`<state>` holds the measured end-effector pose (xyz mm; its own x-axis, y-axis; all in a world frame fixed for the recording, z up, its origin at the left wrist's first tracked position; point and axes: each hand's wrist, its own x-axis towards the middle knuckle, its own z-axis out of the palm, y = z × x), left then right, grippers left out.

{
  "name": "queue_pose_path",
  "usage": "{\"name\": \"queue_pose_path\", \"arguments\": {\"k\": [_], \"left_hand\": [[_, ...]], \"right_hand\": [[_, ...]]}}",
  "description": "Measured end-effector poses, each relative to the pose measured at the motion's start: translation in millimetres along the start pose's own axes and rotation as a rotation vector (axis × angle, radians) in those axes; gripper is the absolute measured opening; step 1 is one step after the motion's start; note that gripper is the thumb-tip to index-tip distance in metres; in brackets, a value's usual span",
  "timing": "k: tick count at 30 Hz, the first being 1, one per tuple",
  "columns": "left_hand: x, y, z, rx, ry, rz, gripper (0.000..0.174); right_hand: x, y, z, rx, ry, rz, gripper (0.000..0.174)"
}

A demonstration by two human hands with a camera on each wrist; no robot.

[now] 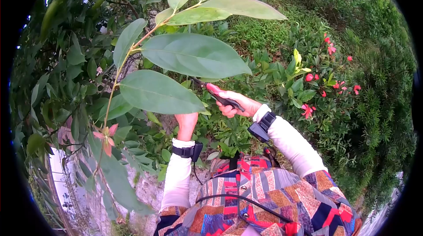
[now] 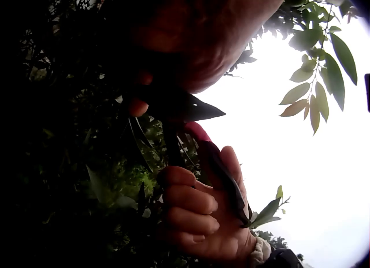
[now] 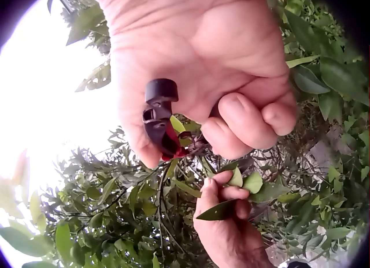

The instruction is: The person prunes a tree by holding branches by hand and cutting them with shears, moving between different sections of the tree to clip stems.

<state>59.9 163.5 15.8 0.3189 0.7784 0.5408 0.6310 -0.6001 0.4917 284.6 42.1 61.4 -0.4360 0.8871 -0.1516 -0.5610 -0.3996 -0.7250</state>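
Observation:
My right hand (image 1: 240, 104) grips pruning shears (image 1: 221, 97) with red and black handles, the blades pointing left into the foliage. In the right wrist view the right hand (image 3: 202, 54) is curled round the shears' handle (image 3: 159, 120). My left hand (image 1: 187, 124) reaches up behind a large green leaf (image 1: 158, 92), which hides its fingers in the head view. In the right wrist view the left hand (image 3: 228, 236) pinches a small leafy twig (image 3: 222, 210) just under the shears. The left wrist view shows the right hand (image 2: 193, 216) on the shears (image 2: 222, 178), with the left hand (image 2: 196, 42) dark above.
A long branch with big leaves (image 1: 194, 55) hangs across the head view. A shrub with red flowers (image 1: 328, 81) and a dense hedge (image 1: 383, 103) stand to the right. Thick bush foliage (image 1: 75, 73) fills the left, with a pale stone surface (image 1: 145, 192) below.

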Motion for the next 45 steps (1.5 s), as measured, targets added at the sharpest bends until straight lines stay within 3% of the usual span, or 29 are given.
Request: {"name": "queue_pose_path", "arguments": {"k": [11,17,20,22,23,25,29,35,37,42,45], "left_hand": [[3.4,24.5,-14.0,-0.193,-0.140,-0.140,0.029],[-1.5,19.2,-10.1,-0.211,0.013,0.103,0.026],[-2.8,20.9,-15.5,-0.230,-0.005,0.079,0.027],[-3.0,27.0,-17.0,-0.524,-0.049,-0.167,0.028],[-4.1,25.1,-16.6,-0.524,-0.050,-0.167,0.028],[-4.1,20.4,-16.6,-0.258,-0.003,0.051,0.028],[-6.2,19.2,-15.9,-0.184,-0.024,0.093,0.029],[-3.6,20.3,-6.9,-0.133,-0.038,-0.022,0.029],[0.6,37.3,-25.0,-0.326,-0.131,-0.158,0.028],[-4.1,40.5,-33.8,-0.391,-0.172,-0.285,0.025],[1.1,52.0,-35.0,-0.496,-0.156,-0.333,0.027]], "right_hand": [[8.2,5.9,5.9,0.051,0.020,0.010,0.046],[-3.6,5.8,10.1,0.060,0.048,-0.040,0.041],[-8.3,11.1,13.6,0.080,0.041,-0.055,0.039],[-9.6,12.5,15.1,0.096,0.040,-0.061,0.039],[-9.7,13.6,15.5,0.085,0.036,-0.064,0.038],[-9.7,14.9,15.4,0.078,0.039,-0.066,0.038],[-5.8,22.5,17.0,0.101,0.060,-0.061,0.039],[3.7,18.9,13.8,0.095,0.039,-0.065,0.040],[3.4,15.9,12.2,0.035,0.053,-0.098,0.038],[-14.3,7.7,34.1,-0.006,0.164,-0.233,0.032],[-27.3,20.4,21.9,-0.194,0.134,-0.126,0.037]]}}
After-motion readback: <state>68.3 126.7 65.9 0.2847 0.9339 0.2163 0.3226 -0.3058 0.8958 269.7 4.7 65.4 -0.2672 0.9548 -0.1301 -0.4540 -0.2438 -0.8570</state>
